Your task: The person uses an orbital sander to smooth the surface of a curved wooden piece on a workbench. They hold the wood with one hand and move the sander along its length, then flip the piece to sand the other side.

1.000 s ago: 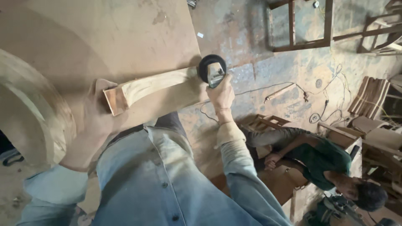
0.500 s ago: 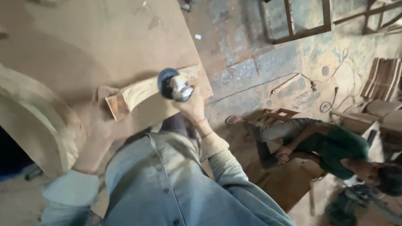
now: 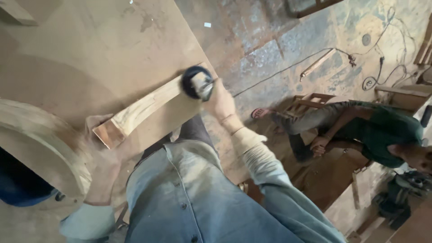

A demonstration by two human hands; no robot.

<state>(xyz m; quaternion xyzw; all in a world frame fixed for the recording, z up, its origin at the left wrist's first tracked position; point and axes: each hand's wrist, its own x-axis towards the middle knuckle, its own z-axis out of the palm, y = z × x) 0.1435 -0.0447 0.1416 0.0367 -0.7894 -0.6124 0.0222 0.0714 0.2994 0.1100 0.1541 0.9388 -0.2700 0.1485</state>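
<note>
A curved piece of pale wood point(image 3: 143, 108) lies on a large brown board table point(image 3: 90, 49). My left hand point(image 3: 104, 158) holds its near, squared end down against the board. My right hand point(image 3: 220, 102) grips a small angle grinder point(image 3: 197, 83) with a dark round disc, and the disc rests on the far end of the wood. A thin cord point(image 3: 279, 72) runs from the tool across the floor. My denim shirt fills the lower middle of the view.
A curved wooden form point(image 3: 40, 148) sits at the left edge of the table. On the stained concrete floor to the right a seated person in green point(image 3: 360, 130) works among wooden frames point(image 3: 310, 101), loose sticks and coiled cables point(image 3: 373, 81).
The grinder slid along the wood toward its near end, then back out to the far end. My left hand has kept hold of the near end. The view has shifted and tilted.
</note>
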